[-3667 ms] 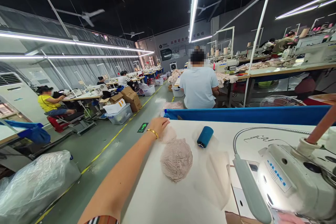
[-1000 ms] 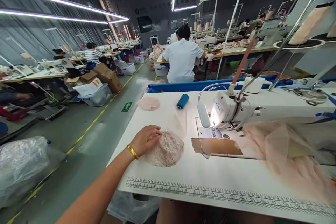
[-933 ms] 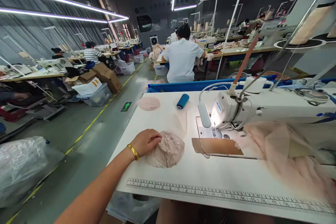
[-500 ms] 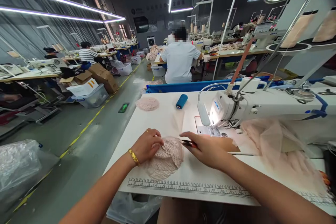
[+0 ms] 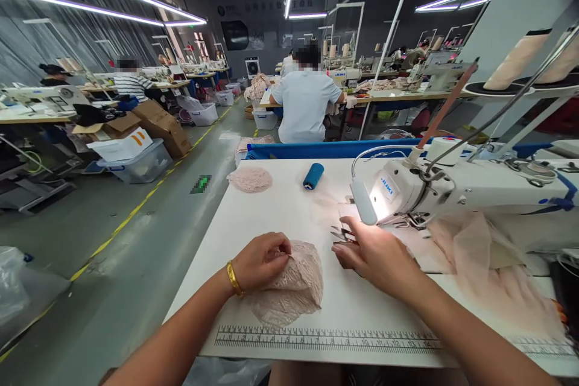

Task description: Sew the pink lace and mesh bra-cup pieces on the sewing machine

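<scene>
My left hand (image 5: 261,261), with a gold bangle on the wrist, has its fingers curled on the top edge of a stack of pink lace pieces (image 5: 292,285) lying on the white sewing table (image 5: 271,217). My right hand (image 5: 375,252) rests on the table beside the stack, under the lamp of the white sewing machine (image 5: 452,190), and pinches small thread snips (image 5: 341,234) whose tips point left. Sheer pink fabric (image 5: 479,265) lies under the machine arm to the right.
A blue thread cone (image 5: 313,175) and another lace piece (image 5: 249,180) lie farther back on the table. A printed ruler (image 5: 325,341) runs along the near edge. A blue rail (image 5: 335,149) borders the far edge. A person in a pale shirt (image 5: 304,105) sits ahead; boxes and bins stand across the aisle on the left.
My left hand came back from the far lace piece to the near stack and curled onto it. My right hand came into view with the snips and moved toward the machine's lamp.
</scene>
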`<state>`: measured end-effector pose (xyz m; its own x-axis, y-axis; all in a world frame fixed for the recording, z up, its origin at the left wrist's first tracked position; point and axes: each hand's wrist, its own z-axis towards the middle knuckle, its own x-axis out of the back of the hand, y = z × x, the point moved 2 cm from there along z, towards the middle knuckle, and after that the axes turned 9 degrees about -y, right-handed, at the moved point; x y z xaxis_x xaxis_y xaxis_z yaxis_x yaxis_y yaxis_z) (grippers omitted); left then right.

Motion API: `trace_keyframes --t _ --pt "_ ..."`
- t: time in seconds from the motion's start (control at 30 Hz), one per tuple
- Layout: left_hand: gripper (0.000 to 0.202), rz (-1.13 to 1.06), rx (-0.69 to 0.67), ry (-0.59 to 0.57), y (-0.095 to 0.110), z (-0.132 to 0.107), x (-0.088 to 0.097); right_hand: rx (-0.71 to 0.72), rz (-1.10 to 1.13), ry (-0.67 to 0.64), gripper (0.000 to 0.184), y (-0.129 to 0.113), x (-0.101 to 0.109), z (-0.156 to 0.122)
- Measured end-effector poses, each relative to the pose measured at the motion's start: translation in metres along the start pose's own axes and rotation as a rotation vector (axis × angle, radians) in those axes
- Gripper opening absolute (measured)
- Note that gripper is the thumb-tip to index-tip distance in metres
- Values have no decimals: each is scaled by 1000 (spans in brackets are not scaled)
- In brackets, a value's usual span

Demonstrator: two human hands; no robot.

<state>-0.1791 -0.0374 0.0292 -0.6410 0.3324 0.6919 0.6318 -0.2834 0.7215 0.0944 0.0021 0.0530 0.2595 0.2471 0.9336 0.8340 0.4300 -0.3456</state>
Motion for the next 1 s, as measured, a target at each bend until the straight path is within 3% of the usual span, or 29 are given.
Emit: trace_keyframes --t 0.1,0.17,0.37,0.7,1.0 --pt "15 -116 12 4 1 0 -1 262 259 19 22 -27 -11 -10" --pt "18 -179 29 11 1 -2 -1 380 285 42 17 -38 -27 -8" --pt "14 -253 23 67 0 -7 -4 424 320 130 12 -38 -68 1" --pt "11 -272 6 72 4 -5 -4 476 247 212 14 -39 -70 -3" --pt "16 -301 17 6 5 -5 -7 519 164 361 18 -47 -66 -3"
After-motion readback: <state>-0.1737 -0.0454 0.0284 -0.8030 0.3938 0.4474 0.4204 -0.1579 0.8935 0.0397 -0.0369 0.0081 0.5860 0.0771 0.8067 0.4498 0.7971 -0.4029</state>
